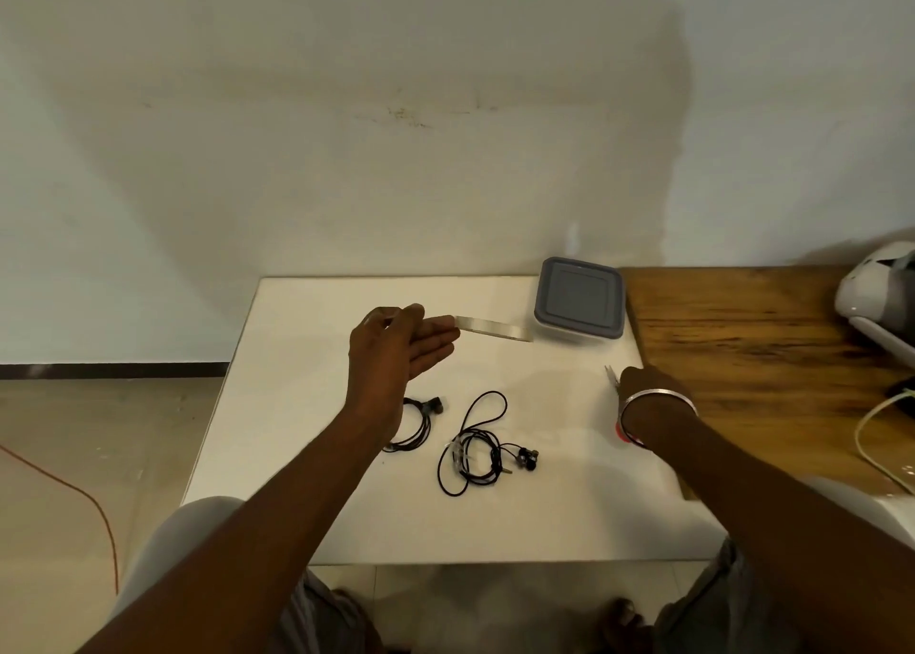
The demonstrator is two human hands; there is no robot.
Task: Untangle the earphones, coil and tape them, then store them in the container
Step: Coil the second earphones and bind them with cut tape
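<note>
At table's far right corner, lidded container (579,299), contents hidden; left hand (396,344) pinches tape strip (492,328), right hand (648,396) grips scissors (612,375).

My white bench (307,480) carries two sets of black earphones: one coil (413,426) partly hidden under my left forearm, the other bundle (478,448) just to its right. A closed container with a grey lid (579,299) sits at the far right corner, beside a wooden bench (742,336).
</note>
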